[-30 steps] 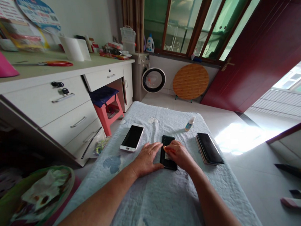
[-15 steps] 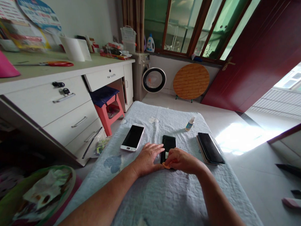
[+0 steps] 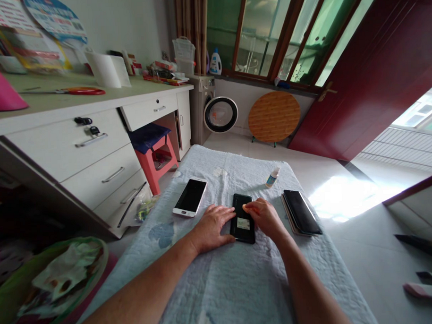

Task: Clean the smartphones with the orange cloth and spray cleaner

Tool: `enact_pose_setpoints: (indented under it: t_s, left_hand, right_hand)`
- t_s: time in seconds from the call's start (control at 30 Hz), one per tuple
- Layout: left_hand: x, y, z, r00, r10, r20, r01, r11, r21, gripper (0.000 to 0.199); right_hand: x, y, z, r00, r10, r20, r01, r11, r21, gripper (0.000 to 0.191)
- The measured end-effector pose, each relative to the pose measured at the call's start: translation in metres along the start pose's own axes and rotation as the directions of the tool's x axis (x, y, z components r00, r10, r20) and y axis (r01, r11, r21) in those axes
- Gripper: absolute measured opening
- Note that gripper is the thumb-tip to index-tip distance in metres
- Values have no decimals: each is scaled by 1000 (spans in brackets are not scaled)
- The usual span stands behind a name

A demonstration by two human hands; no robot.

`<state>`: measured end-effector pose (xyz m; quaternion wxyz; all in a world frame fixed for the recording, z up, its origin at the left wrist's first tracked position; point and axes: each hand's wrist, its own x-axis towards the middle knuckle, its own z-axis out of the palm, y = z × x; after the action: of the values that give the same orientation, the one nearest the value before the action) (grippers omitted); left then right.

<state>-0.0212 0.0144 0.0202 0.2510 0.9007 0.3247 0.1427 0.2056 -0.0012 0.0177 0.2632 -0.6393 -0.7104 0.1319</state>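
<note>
A black phone (image 3: 241, 209) lies back up on the cloth-covered table, with a pale label on its lower half. My left hand (image 3: 214, 227) rests flat beside it, fingers stretched, fingertips and thumb touching its left edge. Over the phone's upper right part, my right hand (image 3: 263, 212) is closed in a pinch on a small orange piece (image 3: 244, 207), probably cloth or sponge; its kind is not clear. A white phone (image 3: 191, 198) with a dark screen lies to the left. On the right is another dark phone (image 3: 300, 211) in an opened flip case.
A small spray bottle (image 3: 272, 177) stands towards the table's far right. The light blue quilted cloth (image 3: 233, 166) covers the table. Left are a drawer desk (image 3: 95, 156), a pink stool (image 3: 155, 159) and a basket (image 3: 106, 260) with crumpled things. Beyond stands a washer with its door (image 3: 220, 114) open.
My right hand has moved up the phone's back, from its lower end to its upper part, with the orange piece, uncovering the pale label. My left hand has stayed in place.
</note>
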Motion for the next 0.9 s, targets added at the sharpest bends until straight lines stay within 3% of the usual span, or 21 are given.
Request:
enact_pose_setpoints:
  t_s: [0.17, 0.47, 0.67, 0.9]
  left_hand:
    - [0, 0, 0, 1000, 4, 1, -4, 1000, 8, 71]
    - [1, -1, 2, 1000, 23, -14, -23, 1000, 0, 73]
    - [1, -2, 2, 1000, 15, 1, -15, 1000, 12, 68]
    - [1, -2, 3, 1000, 13, 3, -13, 1000, 29, 66]
  right_hand:
    - [1, 1, 3, 999, 11, -45, -14, 998, -59, 19]
    - [-5, -24, -7, 979, -130, 157, 132, 991, -3, 21]
    - [-7, -35, -16, 922, -202, 331, 191, 979, 64, 17]
    - [-11, -47, -19, 839, -316, 444, 278, 949, 150, 22]
